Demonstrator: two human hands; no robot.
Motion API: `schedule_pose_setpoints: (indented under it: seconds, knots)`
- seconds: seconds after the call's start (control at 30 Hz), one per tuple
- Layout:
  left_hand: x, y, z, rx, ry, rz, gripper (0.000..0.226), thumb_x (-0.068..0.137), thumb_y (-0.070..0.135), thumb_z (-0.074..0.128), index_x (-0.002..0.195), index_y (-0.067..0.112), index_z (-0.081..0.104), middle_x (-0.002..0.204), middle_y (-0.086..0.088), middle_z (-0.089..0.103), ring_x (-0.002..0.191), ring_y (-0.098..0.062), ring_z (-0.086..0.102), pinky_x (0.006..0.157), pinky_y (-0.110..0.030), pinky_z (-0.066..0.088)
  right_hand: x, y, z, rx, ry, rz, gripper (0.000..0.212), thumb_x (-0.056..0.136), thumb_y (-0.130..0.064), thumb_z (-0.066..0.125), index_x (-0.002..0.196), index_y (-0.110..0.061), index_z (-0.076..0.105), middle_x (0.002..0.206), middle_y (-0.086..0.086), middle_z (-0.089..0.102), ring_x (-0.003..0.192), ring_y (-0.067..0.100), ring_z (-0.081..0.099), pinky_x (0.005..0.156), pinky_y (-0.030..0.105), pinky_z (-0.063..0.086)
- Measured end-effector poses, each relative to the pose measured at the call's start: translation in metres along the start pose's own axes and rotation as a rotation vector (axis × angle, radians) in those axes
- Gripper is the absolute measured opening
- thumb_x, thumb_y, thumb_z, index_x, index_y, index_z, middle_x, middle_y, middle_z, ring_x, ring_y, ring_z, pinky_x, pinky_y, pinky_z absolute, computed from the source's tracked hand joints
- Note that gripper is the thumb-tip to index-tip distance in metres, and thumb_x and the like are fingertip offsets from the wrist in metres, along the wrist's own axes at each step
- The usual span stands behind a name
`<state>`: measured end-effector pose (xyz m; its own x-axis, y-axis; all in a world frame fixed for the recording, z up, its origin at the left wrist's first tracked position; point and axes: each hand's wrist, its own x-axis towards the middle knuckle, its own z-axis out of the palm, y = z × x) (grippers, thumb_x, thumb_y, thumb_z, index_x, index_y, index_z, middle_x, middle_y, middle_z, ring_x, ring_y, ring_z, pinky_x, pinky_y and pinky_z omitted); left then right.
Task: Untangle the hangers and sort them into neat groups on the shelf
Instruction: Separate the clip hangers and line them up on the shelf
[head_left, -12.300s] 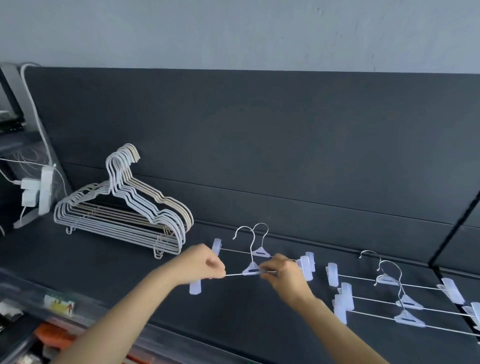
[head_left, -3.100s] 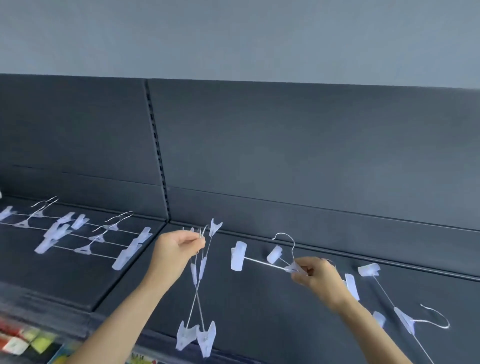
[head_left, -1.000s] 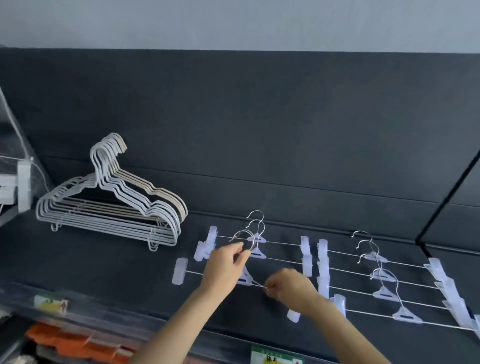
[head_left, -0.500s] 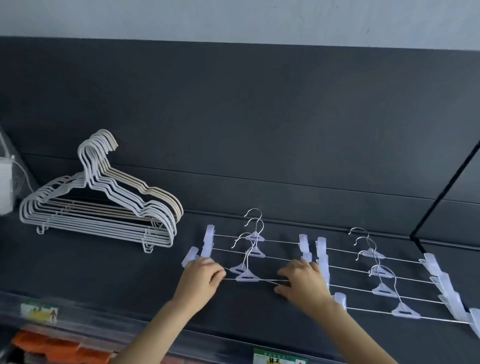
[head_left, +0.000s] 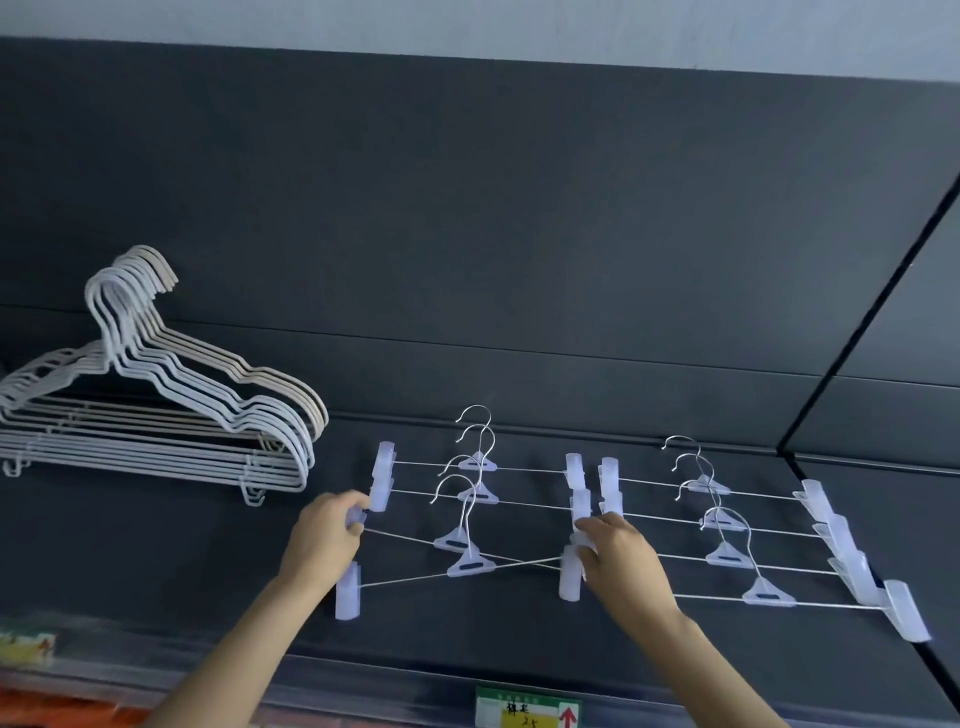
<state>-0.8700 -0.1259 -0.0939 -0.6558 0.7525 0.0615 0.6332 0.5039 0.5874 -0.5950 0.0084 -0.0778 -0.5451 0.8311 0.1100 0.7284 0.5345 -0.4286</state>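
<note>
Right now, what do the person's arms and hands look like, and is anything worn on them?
The left hand and right hand wear no glove. The left forearm and right forearm are bare to the frame's edge: no sleeve, watch or bracelet shows.

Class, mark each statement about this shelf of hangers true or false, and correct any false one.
1. The plain hangers lean stacked against the back panel. True.
2. The left hand holds a hook. False: it grips an end clip of the crossed clip hangers.
3. Those two hangers' bars cross each other. True.
4. The right group of clip hangers hangs from a rail. False: it lies flat on the shelf.
</note>
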Motion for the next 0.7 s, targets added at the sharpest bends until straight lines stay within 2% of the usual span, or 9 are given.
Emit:
schedule_pose_setpoints:
  seconds: [0.07,0.13,0.23,0.3,0.4,0.5,0.6,0.7]
  knots:
    - [0.0,0.0,-0.001,-0.02,0.009,-0.004,0.028,0.083,-0.003,0.054,0.103,0.013,0.065,0.093,-0.005,0.059,0.08,-0.016,0.055,0.067,-0.021,0.038,0.002,0.002,-0.004,0.123,-0.026,0.097,0.02,0.087,-0.006,0.047,0.069,-0.006,0.055,0.065,-0.002,0.052,0.057,0.008,0.045,0.048,0.016,0.034]
    - [0.002,0.001,0.001,-0.035,0.019,0.005,0.028,0.082,-0.004,0.054,0.101,0.013,0.065,0.095,-0.006,0.06,0.081,-0.017,0.056,0.07,-0.023,0.039,0.004,0.004,-0.01,0.254,-0.046,0.198,0.021,0.086,-0.008,0.049,0.068,-0.003,0.059,0.068,0.008,0.064,0.059,0.015,0.049,0.053,0.017,0.036]
    - [0.006,0.007,0.003,-0.062,0.032,-0.011,0.029,0.082,-0.005,0.053,0.103,0.011,0.065,0.099,-0.007,0.061,0.081,-0.018,0.056,0.069,-0.024,0.041,0.009,0.007,-0.017,0.368,-0.029,0.284,0.021,0.083,-0.005,0.049,0.068,-0.009,0.063,0.075,0.012,0.068,0.066,0.026,0.057,0.063,0.031,0.046]
    - [0.01,0.01,0.004,-0.077,0.033,-0.028,0.029,0.082,-0.005,0.053,0.103,0.01,0.065,0.097,-0.008,0.061,0.079,-0.019,0.056,0.066,-0.024,0.041,0.013,0.008,-0.02,0.401,-0.016,0.312,0.021,0.081,-0.003,0.048,0.069,-0.007,0.065,0.076,0.013,0.068,0.068,0.03,0.06,0.067,0.033,0.049]
    - [0.015,0.011,0.002,-0.091,0.006,-0.051,0.027,0.082,-0.005,0.053,0.1,0.01,0.065,0.095,-0.008,0.062,0.08,-0.021,0.058,0.067,-0.026,0.043,0.016,0.007,-0.024,0.422,-0.015,0.315,0.018,0.079,-0.002,0.047,0.071,-0.001,0.063,0.073,0.014,0.066,0.063,0.026,0.054,0.067,0.034,0.049]
    - [0.02,0.009,-0.002,-0.115,-0.012,-0.085,0.025,0.08,-0.006,0.055,0.092,0.011,0.067,0.094,-0.007,0.066,0.081,-0.021,0.059,0.068,-0.026,0.043,0.012,0.007,-0.026,0.436,-0.004,0.265,0.016,0.081,0.0,0.051,0.072,0.0,0.065,0.076,0.012,0.067,0.069,0.033,0.059,0.07,0.035,0.05]
    - [0.023,0.011,-0.006,-0.145,-0.053,-0.098,0.021,0.078,-0.006,0.059,0.086,0.011,0.069,0.09,-0.007,0.068,0.081,-0.019,0.061,0.067,-0.024,0.044,0.008,0.004,-0.032,0.477,0.047,0.205,0.022,0.083,-0.001,0.054,0.067,-0.012,0.063,0.082,0.01,0.066,0.074,0.029,0.06,0.063,0.018,0.044]
    - [0.025,0.015,-0.011,-0.171,-0.116,-0.1,0.018,0.077,-0.005,0.06,0.082,0.009,0.071,0.082,-0.004,0.066,0.077,-0.018,0.061,0.056,-0.019,0.045,0.011,-0.001,-0.041,0.517,0.102,0.139,0.034,0.086,-0.003,0.055,0.063,-0.027,0.055,0.08,-0.002,0.061,0.074,0.01,0.056,0.061,0.006,0.04]
